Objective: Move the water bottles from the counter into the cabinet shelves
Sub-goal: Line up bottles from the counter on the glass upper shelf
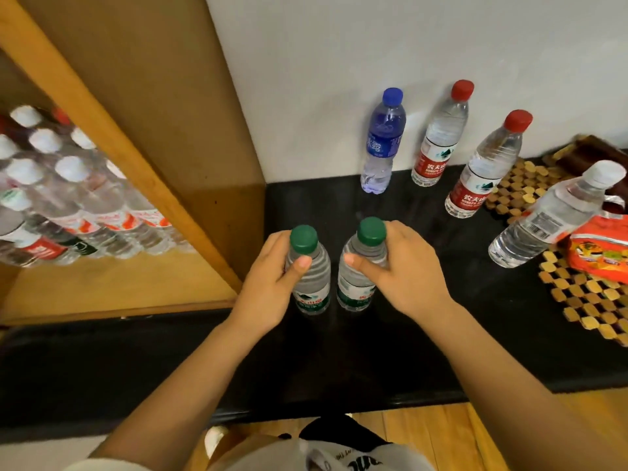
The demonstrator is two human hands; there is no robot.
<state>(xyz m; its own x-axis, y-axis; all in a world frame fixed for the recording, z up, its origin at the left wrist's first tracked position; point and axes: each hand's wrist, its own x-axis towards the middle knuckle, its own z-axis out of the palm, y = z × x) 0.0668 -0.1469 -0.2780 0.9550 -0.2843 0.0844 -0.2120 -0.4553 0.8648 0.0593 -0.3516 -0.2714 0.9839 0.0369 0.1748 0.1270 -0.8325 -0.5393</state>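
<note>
Two small green-capped water bottles stand side by side on the black counter (390, 334). My left hand (268, 287) grips the left green-capped bottle (311, 287) and my right hand (404, 277) grips the right green-capped bottle (356, 290). Further back stand a blue bottle (382, 144), two red-capped bottles (438, 137) (482, 168) and a white-capped bottle (550, 219). The wooden cabinet (142, 158) on the left holds several bottles (68, 192) on its shelf.
A woven wooden mat (577, 294) lies at the counter's right, with an orange snack packet (601, 249) on it. A white wall rises behind the counter. The cabinet's side panel stands right beside my left hand. Wooden floor shows below the counter edge.
</note>
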